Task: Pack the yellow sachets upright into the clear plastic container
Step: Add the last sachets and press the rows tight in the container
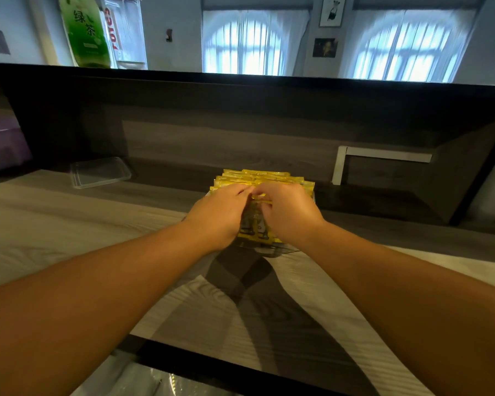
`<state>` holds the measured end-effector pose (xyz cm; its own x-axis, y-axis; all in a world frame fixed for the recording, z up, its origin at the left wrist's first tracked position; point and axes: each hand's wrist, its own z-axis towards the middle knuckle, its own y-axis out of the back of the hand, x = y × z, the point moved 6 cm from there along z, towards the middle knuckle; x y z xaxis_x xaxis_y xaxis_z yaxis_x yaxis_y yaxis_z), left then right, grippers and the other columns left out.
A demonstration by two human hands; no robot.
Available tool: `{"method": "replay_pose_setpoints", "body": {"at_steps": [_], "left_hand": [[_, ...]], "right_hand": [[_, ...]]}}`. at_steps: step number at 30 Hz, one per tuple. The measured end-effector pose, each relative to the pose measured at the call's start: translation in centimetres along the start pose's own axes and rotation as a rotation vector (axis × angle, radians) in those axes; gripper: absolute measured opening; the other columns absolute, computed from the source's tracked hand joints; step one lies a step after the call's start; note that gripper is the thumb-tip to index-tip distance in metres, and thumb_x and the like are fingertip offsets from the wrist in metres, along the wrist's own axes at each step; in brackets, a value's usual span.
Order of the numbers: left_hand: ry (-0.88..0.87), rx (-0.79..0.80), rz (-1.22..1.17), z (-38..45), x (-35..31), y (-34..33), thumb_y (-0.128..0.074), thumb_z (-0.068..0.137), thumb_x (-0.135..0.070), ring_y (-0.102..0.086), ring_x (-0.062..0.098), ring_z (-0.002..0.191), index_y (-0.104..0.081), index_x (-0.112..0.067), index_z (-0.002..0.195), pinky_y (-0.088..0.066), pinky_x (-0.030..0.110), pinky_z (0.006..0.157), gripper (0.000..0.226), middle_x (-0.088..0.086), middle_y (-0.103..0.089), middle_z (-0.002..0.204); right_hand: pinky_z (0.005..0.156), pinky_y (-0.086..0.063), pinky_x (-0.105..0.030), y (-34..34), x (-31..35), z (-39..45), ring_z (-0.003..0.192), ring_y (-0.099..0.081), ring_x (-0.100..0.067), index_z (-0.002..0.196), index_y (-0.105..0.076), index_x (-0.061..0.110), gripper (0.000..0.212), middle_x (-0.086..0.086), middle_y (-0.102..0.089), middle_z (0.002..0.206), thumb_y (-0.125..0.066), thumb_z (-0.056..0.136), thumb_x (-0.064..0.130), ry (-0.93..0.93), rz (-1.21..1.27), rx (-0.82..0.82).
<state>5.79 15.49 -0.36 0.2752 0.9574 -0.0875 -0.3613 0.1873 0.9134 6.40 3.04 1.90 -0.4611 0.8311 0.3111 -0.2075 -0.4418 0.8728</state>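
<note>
Sachets (265,178), yellow, standing upright in tight rows inside the clear plastic container (280,249). Container in the middle of the wooden table (69,224), near its far side. Yellow tops poking up above the container rim. Container's near wall see-through, printed fronts of the closest sachets showing behind it.

Lots of bare table to the left and to the right of the container, and more in front, toward the near edge. Behind the container, a dark wooden wall (240,138) close by, so little room there. Clear lid (100,172) lying flat, well apart to the left, by that wall. White bracket (355,155) on the wall to the right. Up on top of the wall, a green tea bag (85,32) standing at the far left.

Left hand (217,212) and right hand (287,211) close together over the near rows, knuckles up, both arms reaching straight forward from the near edge. Fingers of both hands curled down onto the sachet tops, fingertips meeting in the middle. Looks like a pinch on the sachets with both hands, though fingertips mostly hidden. Backs of the hands covering the container's near corners.
</note>
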Motion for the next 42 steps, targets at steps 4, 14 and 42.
{"method": "replay_pose_setpoints", "body": {"at_steps": [4, 14, 42], "left_hand": [[-0.031, -0.279, -0.120, -0.2, -0.5, 2.8, -0.063, 0.094, -0.018, -0.056, 0.024, 0.119, -0.057, -0.023, 0.136, -0.051, 0.045, 0.096, 0.042, 0.003, -0.060, 0.130], [-0.080, -0.215, 0.000, 0.2, -1.7, 2.4, -0.051, 0.101, -0.028, -0.050, 0.024, 0.123, -0.057, -0.022, 0.138, -0.049, 0.042, 0.097, 0.038, 0.004, -0.055, 0.130], [-0.054, 0.184, 0.203, 0.7, -0.8, 0.7, -0.062, 0.091, -0.038, -0.060, 0.017, 0.106, -0.060, -0.035, 0.108, -0.036, 0.036, 0.086, 0.018, -0.011, -0.066, 0.109]], "right_hand": [[0.095, -0.047, -0.030, 1.8, -0.4, -1.4, 0.117, -0.050, -0.016, 0.128, -0.063, 0.027, 0.030, 0.004, -0.060, 0.125, -0.058, 0.099, 0.023, 0.103, -0.058, -0.191], [0.098, -0.042, -0.033, 1.6, -2.3, -1.2, 0.120, -0.045, -0.018, 0.126, -0.064, 0.029, 0.029, 0.003, -0.055, 0.126, -0.054, 0.099, 0.031, 0.034, -0.158, -0.174], [0.071, -0.052, -0.027, -0.1, -0.4, -0.5, 0.085, -0.056, -0.016, 0.125, -0.062, 0.023, 0.030, 0.000, -0.057, 0.096, -0.057, 0.095, 0.024, 0.067, -0.424, 0.466]]}}
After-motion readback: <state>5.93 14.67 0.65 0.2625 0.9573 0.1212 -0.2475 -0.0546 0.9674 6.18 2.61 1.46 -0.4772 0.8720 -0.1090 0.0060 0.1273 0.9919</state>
